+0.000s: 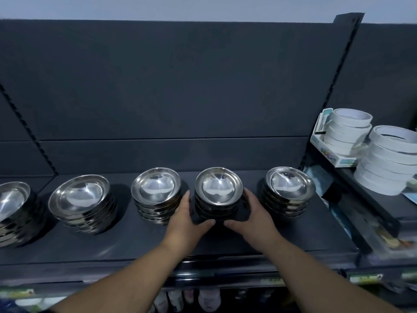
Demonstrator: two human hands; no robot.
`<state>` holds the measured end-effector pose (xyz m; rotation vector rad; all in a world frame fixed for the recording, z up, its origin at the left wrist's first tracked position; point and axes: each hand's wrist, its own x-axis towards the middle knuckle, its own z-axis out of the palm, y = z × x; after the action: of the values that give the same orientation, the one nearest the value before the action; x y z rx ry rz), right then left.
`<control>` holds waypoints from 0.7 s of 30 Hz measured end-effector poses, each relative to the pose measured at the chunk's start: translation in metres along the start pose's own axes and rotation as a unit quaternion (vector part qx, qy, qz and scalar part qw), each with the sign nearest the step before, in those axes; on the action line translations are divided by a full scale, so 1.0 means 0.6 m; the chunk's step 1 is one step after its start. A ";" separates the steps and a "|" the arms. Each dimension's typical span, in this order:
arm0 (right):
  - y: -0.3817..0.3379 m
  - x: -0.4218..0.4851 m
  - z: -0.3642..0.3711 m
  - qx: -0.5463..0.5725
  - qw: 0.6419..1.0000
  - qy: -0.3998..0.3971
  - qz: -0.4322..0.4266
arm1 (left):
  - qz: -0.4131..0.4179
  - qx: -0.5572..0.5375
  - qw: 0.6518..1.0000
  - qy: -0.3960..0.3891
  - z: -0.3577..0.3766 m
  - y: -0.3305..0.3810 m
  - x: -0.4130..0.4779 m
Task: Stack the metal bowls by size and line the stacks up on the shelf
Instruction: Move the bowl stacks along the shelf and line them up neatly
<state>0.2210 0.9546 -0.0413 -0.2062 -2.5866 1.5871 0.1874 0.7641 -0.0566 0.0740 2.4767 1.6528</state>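
- Head view: my left hand (187, 219) and right hand (250, 216) cup the fourth stack (218, 195) from both sides, the grip narrow around its base, so it slides without tipping.
- It stands on the shelf (135, 240), in a row with four other stacks.
- Neighbour stacks (156, 193) (290, 190) are near; my knuckles may touch them.
- Tape rolls (347, 129) stand well apart, right.

One head-worn wide-angle view, close in, facing forward and down onto the dark shelf (135, 240) at arm's reach.
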 end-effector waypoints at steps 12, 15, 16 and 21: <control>0.014 -0.005 -0.008 0.002 0.999 -0.014 -0.036 | 0.017 0.039 0.998 0.048 0.023 -0.017 0.021; 0.016 -0.004 -0.011 -0.002 0.999 -0.011 -0.037 | 0.021 0.052 0.997 0.048 0.025 -0.018 0.024; 0.015 -0.004 -0.012 -0.007 0.999 -0.008 -0.038 | 0.028 0.059 0.997 0.050 0.024 -0.014 0.022; 0.009 0.004 -0.012 -0.024 0.999 0.010 -0.047 | 0.076 0.049 0.994 0.063 0.017 0.022 0.011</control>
<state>0.2202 0.9635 -0.0428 -0.1011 -2.5811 1.4845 0.1821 0.7796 -0.0493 0.1792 2.7079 1.6404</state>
